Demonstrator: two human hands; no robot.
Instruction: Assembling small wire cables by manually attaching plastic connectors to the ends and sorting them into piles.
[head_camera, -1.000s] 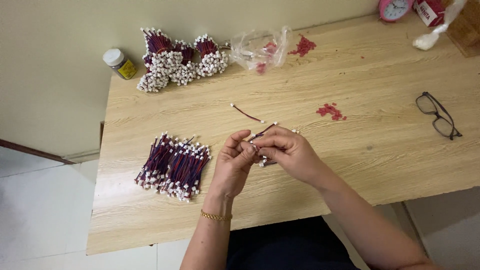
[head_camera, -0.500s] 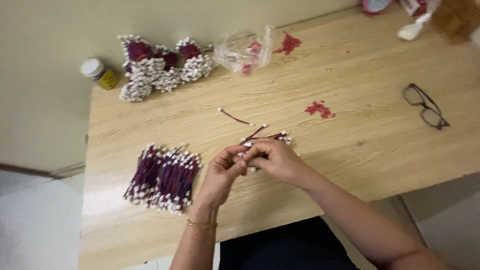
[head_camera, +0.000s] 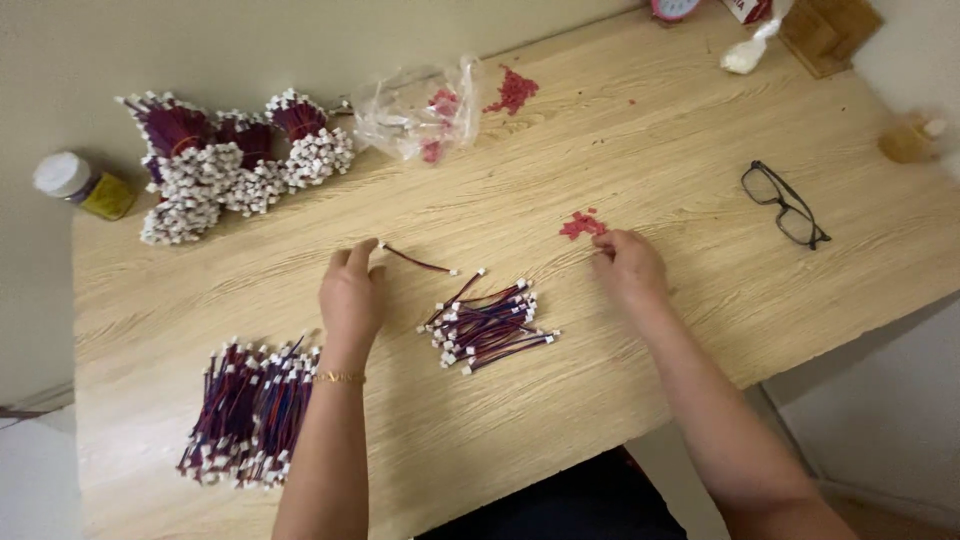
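Note:
My left hand (head_camera: 351, 291) reaches over the wooden table (head_camera: 640, 150), its fingertips touching the end of a single red wire with white plugs (head_camera: 418, 261). My right hand (head_camera: 628, 263) rests further right, fingertips at a small pile of red rubber bands (head_camera: 581, 224); whether it pinches one I cannot tell. Between the two hands lies a loose bunch of short red and blue wires with white connectors (head_camera: 486, 326). A bigger heap of the same wires (head_camera: 250, 410) lies at the front left, beside my left forearm.
Several tied wire bundles (head_camera: 230, 165) sit at the back left, next to a small jar with a white lid (head_camera: 82, 185). A clear plastic bag (head_camera: 415, 105), more red bands (head_camera: 511, 90), black glasses (head_camera: 785, 204) and a wooden box (head_camera: 828, 30) lie farther back and right.
My hands, held together on a few wires before, have parted. The small bunch now lies on the table, the left hand went to the single wire, the right to the red bands.

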